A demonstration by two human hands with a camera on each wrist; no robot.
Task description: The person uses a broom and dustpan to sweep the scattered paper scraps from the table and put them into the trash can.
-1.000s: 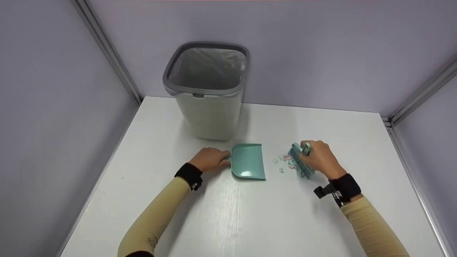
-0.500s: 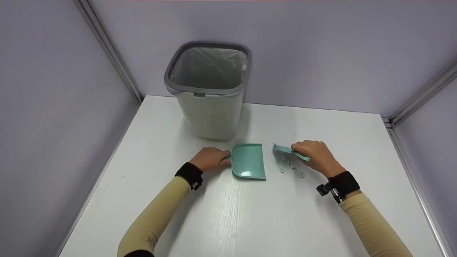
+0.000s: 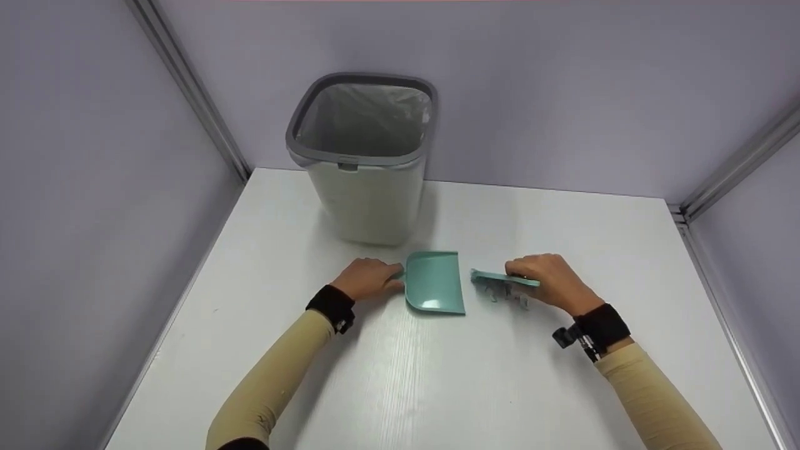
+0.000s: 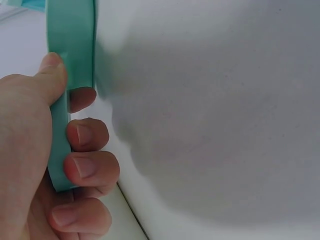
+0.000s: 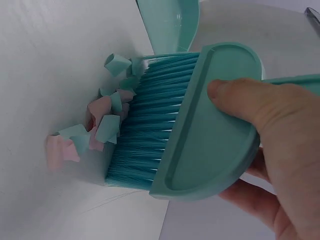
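A teal dustpan (image 3: 435, 281) lies flat on the white table (image 3: 400, 387), its open edge facing right. My left hand (image 3: 367, 278) grips its handle (image 4: 62, 125), thumb on top and fingers curled beneath. My right hand (image 3: 547, 278) holds a teal hand brush (image 3: 500, 278) by its back (image 5: 210, 125), thumb pressed on it. The bristles (image 5: 142, 125) push against a small heap of pink and teal paper scraps (image 5: 100, 125) just right of the dustpan's edge. In the head view the scraps (image 3: 500, 294) lie under the brush.
A grey waste bin (image 3: 362, 156) lined with a clear bag stands behind the dustpan, near the back wall. Purple walls with metal corner rails close in the table on three sides.
My right hand has swept the brush leftward, tipping it flat and pushing the scraps closer to the dustpan's edge. My left hand and the dustpan have stayed still.
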